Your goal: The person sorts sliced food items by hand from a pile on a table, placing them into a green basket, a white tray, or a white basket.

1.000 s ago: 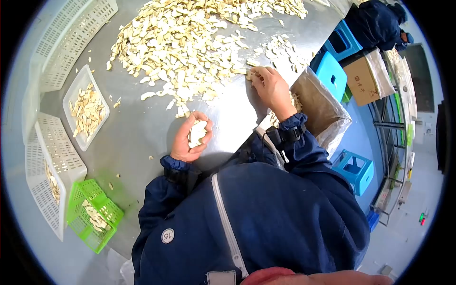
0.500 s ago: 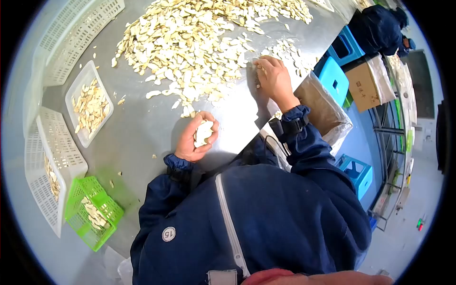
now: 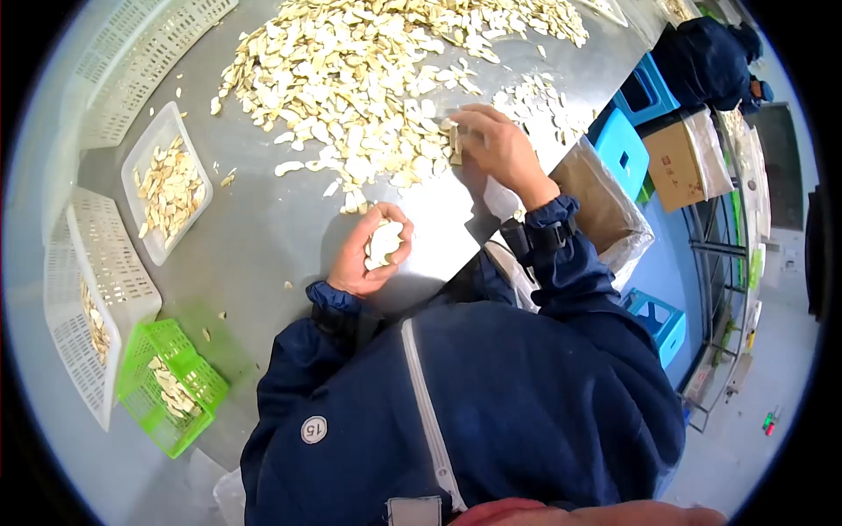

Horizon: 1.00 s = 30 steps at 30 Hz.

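My left hand (image 3: 373, 254) is curled around a small stack of pale dried slices (image 3: 383, 243), held just above the metal table near its front edge. My right hand (image 3: 502, 151) reaches to the right edge of a large pile of pale slices (image 3: 351, 105). Its fingers are bent and smeared by motion, and a brownish slice (image 3: 455, 145) stands at the fingertips; whether it is gripped does not show. Beyond this hand lies a smaller scatter of whiter slices (image 3: 539, 105).
On the left are a white tray (image 3: 203, 195) of slices, white perforated baskets (image 3: 123, 254) and a green basket (image 3: 206, 377). A lined carton (image 3: 605, 202) stands below the table's right edge, near blue stools (image 3: 621, 153). Another person (image 3: 702, 57) is at the upper right.
My right hand has moved left, from beside the small scatter to the large pile's edge. My left hand still holds its slices and has hardly moved; the view has shifted slightly.
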Motion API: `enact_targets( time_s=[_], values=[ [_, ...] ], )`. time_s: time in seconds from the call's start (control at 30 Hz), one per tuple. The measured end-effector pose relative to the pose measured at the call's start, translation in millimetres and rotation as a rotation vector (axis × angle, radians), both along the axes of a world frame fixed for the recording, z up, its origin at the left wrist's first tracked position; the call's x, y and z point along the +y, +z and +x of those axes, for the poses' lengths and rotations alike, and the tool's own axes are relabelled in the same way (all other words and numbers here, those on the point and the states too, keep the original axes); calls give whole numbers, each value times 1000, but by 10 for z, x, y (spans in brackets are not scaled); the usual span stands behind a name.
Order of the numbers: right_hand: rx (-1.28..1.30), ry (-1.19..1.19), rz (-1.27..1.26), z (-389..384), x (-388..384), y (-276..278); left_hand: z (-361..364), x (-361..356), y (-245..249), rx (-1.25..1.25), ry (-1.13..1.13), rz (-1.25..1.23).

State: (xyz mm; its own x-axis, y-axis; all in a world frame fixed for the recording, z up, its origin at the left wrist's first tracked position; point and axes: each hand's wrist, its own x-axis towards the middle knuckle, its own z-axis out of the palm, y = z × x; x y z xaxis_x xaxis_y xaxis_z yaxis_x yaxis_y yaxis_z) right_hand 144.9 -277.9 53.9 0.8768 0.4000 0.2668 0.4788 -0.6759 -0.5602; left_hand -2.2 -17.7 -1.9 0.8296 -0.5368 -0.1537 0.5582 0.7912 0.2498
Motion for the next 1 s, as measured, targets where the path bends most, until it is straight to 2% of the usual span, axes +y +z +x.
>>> enact_targets(
  time_s=[0.07,0.1,0.13,0.23,0.33,0.37,0.47,0.5,0.6,0.63,0.73,0.83,0.93,1.0],
  values=[
    [-27,-161,-107,-51,-142,25,8,-8,-13,-5,-14,-25],
    [87,-159,-87,-83,-108,104,22,-8,-13,-11,-21,-34],
    [47,-104,-21,-82,-51,18,30,-7,-8,-10,-28,-30],
    [-116,12,-47,-122,269,30,33,4,17,-5,-31,-13],
    [-210,-21,-238,3,486,-42,-9,8,43,14,-13,-2],
    [-262,-22,-211,50,502,-109,-14,8,22,13,-10,-6],
    [-181,-110,0,35,461,-60,-15,24,16,12,2,-11],
    [143,-194,98,-2,441,76,-9,12,17,13,-2,-13],
    [558,-198,524,-35,216,-30,15,-5,12,3,-16,-6],
    [623,-166,566,-93,160,19,19,-14,11,1,-23,-6],
    [602,-107,639,-206,170,3,16,-1,6,7,-22,2],
    [688,19,635,-317,303,65,21,-15,27,14,-6,14],
    [805,322,564,-484,396,296,14,-4,71,84,19,42],
    [419,173,373,-455,430,211,31,-4,165,55,17,53]
  ],
)
